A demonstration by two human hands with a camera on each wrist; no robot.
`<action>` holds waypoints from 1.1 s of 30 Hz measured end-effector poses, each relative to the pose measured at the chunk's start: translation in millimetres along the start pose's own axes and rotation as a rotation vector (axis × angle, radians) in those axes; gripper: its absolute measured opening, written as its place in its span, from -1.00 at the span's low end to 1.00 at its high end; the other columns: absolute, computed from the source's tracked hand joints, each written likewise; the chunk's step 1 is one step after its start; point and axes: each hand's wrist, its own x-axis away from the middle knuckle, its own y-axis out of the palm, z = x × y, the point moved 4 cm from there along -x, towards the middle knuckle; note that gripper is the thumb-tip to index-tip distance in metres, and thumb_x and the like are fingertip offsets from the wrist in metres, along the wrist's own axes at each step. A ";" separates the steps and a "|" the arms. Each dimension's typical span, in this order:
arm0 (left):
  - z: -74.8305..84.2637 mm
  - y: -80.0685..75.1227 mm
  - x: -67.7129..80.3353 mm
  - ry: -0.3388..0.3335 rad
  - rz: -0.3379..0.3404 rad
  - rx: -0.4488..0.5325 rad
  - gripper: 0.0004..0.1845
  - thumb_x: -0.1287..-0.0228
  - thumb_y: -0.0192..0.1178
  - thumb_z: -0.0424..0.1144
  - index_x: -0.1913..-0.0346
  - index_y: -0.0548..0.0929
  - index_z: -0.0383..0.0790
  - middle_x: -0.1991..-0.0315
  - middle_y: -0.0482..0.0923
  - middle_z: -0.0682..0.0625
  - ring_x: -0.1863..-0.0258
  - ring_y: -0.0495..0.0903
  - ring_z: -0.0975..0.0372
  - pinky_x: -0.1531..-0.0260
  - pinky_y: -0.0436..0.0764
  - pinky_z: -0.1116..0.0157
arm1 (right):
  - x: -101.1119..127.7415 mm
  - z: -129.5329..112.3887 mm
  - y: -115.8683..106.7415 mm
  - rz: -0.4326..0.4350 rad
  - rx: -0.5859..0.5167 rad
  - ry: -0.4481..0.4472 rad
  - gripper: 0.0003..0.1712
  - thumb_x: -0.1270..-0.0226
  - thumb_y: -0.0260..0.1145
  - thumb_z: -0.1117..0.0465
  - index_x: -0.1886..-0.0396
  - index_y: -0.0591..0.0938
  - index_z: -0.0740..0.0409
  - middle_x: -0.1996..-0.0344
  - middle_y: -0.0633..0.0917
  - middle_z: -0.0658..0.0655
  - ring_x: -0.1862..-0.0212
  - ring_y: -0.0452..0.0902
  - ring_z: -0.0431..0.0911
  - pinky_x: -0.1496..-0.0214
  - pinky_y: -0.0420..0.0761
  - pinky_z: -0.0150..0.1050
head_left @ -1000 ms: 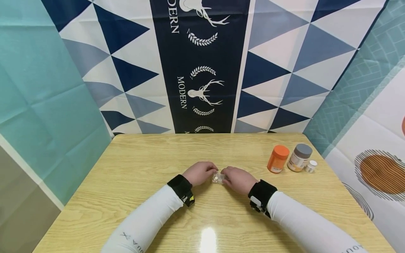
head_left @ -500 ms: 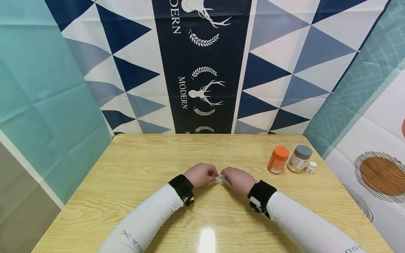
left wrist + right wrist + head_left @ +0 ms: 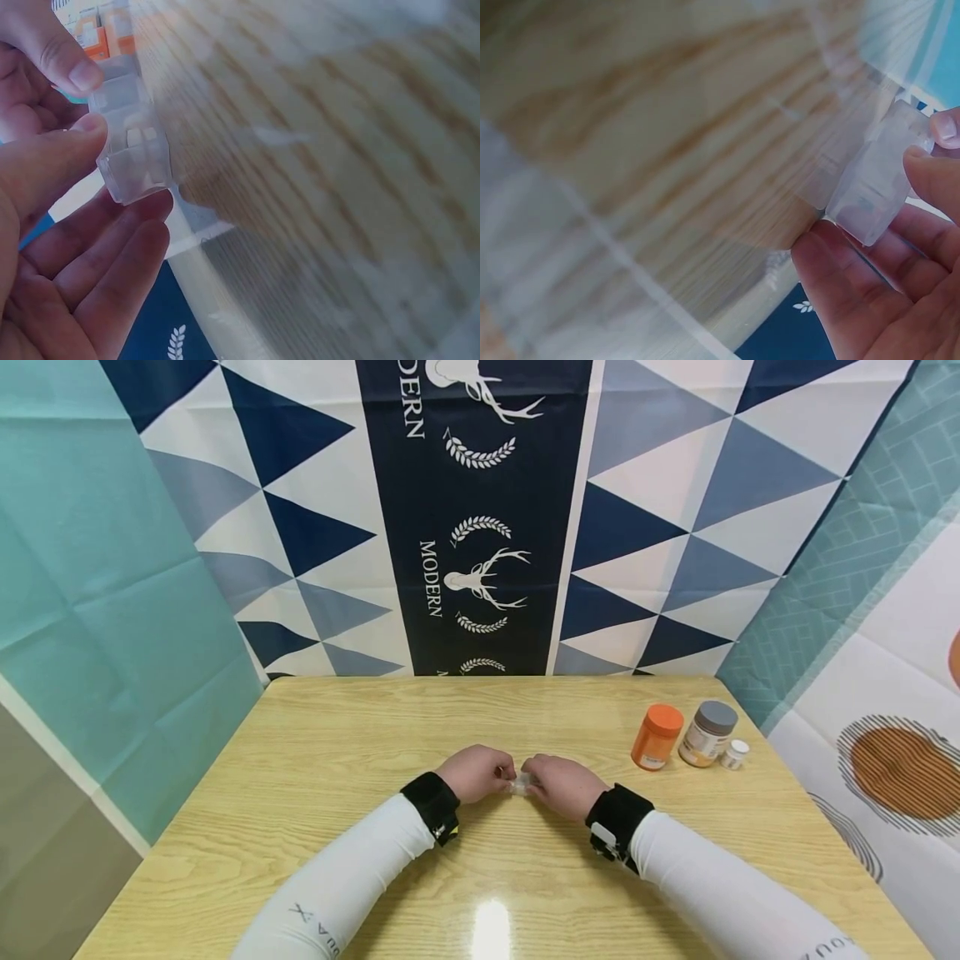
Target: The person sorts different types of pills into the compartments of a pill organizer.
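You've got both hands on a small clear plastic box (image 3: 520,784), pinched just above the pale wooden worktop (image 3: 315,777) near its middle. Your left hand (image 3: 477,772) pinches it between thumb and fingertips (image 3: 84,75), and your right hand (image 3: 558,786) grips the other end the same way. Something small and white sits inside. Over on the far right stand an orange-lidded bottle (image 3: 657,737), a grey-lidded jar (image 3: 707,733) and a tiny white bottle (image 3: 734,753), well apart from your hands.
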 end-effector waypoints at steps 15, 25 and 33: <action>2.9 5.8 -4.0 0.080 0.110 -0.174 -0.93 -0.28 0.36 -0.11 0.29 0.76 0.00 0.36 0.69 0.23 0.41 0.56 0.42 0.30 0.51 0.48 | -5.9 2.7 -8.1 -0.033 -0.021 0.025 -0.87 -0.39 0.32 0.24 0.14 0.61 0.17 0.36 0.58 0.00 0.37 0.45 -0.18 0.28 0.50 -0.21; 13.4 9.5 0.4 0.068 0.129 -0.325 -0.85 -0.27 0.33 -0.30 0.44 0.67 -0.02 0.53 0.51 0.22 0.55 0.34 0.35 0.43 0.39 0.47 | -4.4 -1.8 -2.7 -0.030 -0.025 0.036 -0.87 -0.41 0.31 0.20 0.20 0.59 0.18 0.43 0.53 -0.01 0.42 0.37 -0.17 0.31 0.44 -0.20; 14.0 7.3 3.4 0.032 0.135 -0.329 -0.87 -0.25 0.39 -0.19 0.44 0.68 -0.04 0.50 0.58 0.21 0.55 0.40 0.39 0.42 0.46 0.47 | -5.9 -3.7 -3.0 0.009 -0.010 0.014 -0.79 -0.34 0.39 0.14 0.34 0.54 0.13 0.54 0.40 -0.05 0.49 0.26 -0.17 0.42 0.30 -0.26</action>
